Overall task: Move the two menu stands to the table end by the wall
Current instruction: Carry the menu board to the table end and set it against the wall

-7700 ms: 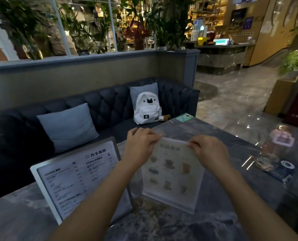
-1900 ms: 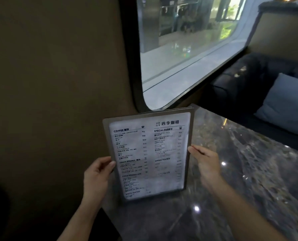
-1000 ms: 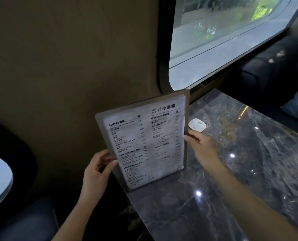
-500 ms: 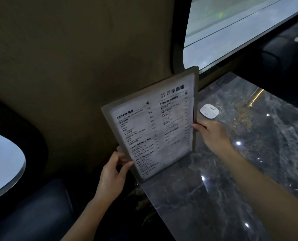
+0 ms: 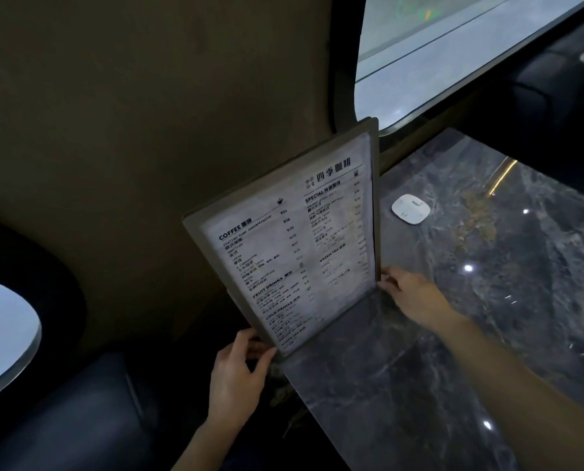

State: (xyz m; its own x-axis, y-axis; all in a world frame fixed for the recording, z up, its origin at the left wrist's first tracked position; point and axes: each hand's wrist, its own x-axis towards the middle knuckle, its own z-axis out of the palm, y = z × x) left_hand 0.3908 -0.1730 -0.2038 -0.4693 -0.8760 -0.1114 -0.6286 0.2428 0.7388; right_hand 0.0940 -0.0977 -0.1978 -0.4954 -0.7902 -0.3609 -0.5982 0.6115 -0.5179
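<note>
The desk (image 5: pixel 460 351) end is closed off by the wall (image 5: pixel 147 130), against which the upright menu stand (image 5: pixel 297 246) is set along the desk's edge. A white square puck (image 5: pixel 410 209) lies just beside the stand's right edge, near the window (image 5: pixel 454 45). Bare marble is left open to the right of the right hand (image 5: pixel 416 297). Below the left hand (image 5: pixel 236 375), passage is narrowed by the dark seat (image 5: pixel 79 419).

The menu stand (image 5: pixel 294 246) stands on the table (image 5: pixel 454 334) edge before the wall (image 5: pixel 147 113), your left hand (image 5: pixel 239 372) and right hand (image 5: pixel 413 294) on its lower corners. A small puck (image 5: pixel 410 209) lies to its right, under the window (image 5: pixel 437 45).
</note>
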